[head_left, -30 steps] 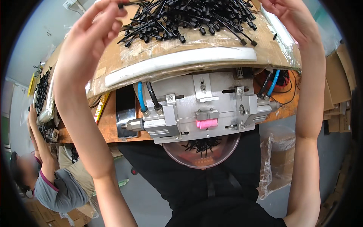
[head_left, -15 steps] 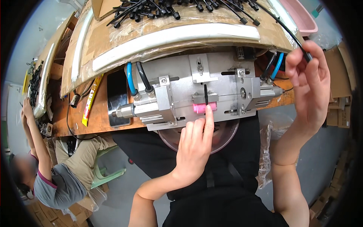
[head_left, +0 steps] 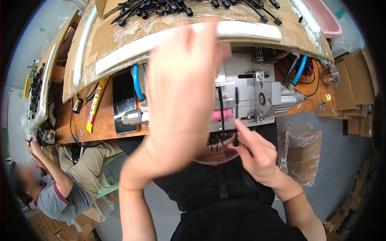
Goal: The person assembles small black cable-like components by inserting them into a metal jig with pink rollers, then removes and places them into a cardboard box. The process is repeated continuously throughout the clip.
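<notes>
My right hand [head_left: 259, 156] is closed at the front of the metal fixture [head_left: 247, 94], pinching a thin black plastic stem [head_left: 237, 106] by its knobbed lower end. Beside that stem, a second black stem [head_left: 221, 102] lies across a pink block [head_left: 227, 113] on the fixture. My left hand [head_left: 181, 84] is stretched over the left half of the fixture, toward the cardboard-covered shelf. Motion smears its fingers, so what they hold, if anything, does not show. Under the fixture's front edge, a round bowl [head_left: 217, 162] contains several black pieces.
Black knobbed stems [head_left: 161, 8] are piled on the cardboard shelf [head_left: 132, 36]. Blue hoses [head_left: 136, 82] run to the fixture's cylinders. A phone [head_left: 124, 102] and a yellow packet [head_left: 95, 106] lie at left. A co-worker [head_left: 62, 193] sits far left; a plastic-wrapped carton [head_left: 301, 152] stands right.
My left hand has risen from the pink block toward the shelf. My right hand has come down from the upper right to the fixture's front, with a black stem in it.
</notes>
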Available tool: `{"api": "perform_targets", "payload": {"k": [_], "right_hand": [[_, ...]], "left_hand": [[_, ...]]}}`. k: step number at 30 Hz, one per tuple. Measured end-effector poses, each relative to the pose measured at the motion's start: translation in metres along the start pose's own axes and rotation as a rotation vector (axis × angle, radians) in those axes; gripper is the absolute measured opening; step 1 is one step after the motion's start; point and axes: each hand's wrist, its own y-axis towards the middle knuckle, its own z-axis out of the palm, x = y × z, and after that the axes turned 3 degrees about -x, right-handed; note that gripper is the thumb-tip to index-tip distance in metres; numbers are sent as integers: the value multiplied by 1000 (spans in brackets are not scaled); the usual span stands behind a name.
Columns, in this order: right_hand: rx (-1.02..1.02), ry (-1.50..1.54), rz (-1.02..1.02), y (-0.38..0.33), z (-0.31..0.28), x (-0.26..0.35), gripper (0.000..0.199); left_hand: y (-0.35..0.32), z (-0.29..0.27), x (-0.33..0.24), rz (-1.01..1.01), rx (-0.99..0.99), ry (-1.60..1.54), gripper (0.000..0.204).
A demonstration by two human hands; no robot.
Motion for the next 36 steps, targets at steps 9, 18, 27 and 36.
{"api": "perform_targets", "payload": {"k": [9, 18, 27, 36], "right_hand": [[77, -46, -65, 6, 23, -8, 65], [-178, -399, -287, 94, -49, -14, 36], [367, -698, 92, 236, -83, -24, 23], [307, -74, 29, 188, -99, -33, 22]], "left_hand": [[68, 23, 39, 38, 17, 25, 23], [-46, -54, -15, -127, 113, -153, 34], [-129, 3, -55, -89, 361, 108, 60], [-116, -14, -51, -116, 253, -78, 56]]}}
